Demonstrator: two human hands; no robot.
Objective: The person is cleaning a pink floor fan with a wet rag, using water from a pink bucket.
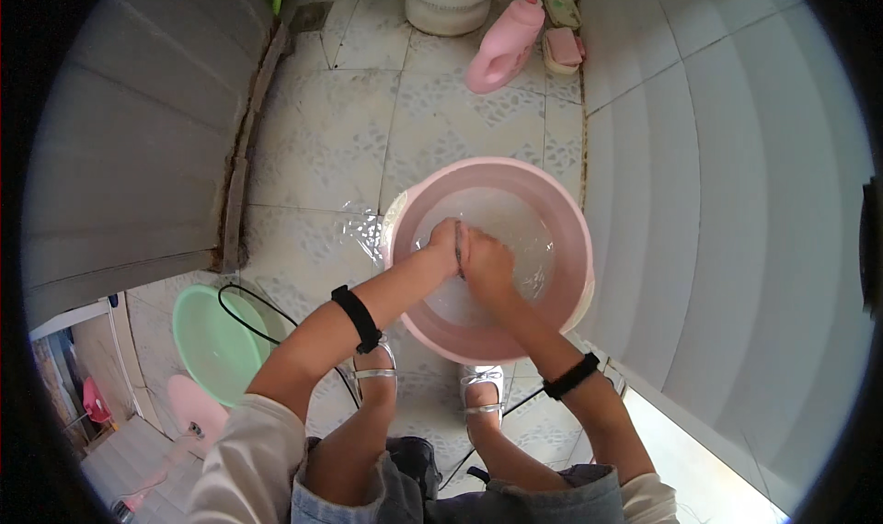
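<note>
Over the pink basin (590, 276), which holds clear water (497, 210), my two hands press against each other. My left hand (445, 239) is closed, its knuckles toward the far side. Closed as well, my right hand (489, 265) meets it from the right. A narrow, dark grey strip (460, 248) of something soft-looking shows between them. Most of it is hidden by the fingers, so its kind cannot be made out. Both hands are inside the basin's rim, left of its middle.
A pink detergent bottle (507, 44) lies on the tiled floor near a soap dish (563, 50) and a white pedestal (448, 2). To the left are a green basin (213, 340) and a grey panel (138, 138). White wall tiles (644, 202) border the right. Black cables (246, 322) cross the floor.
</note>
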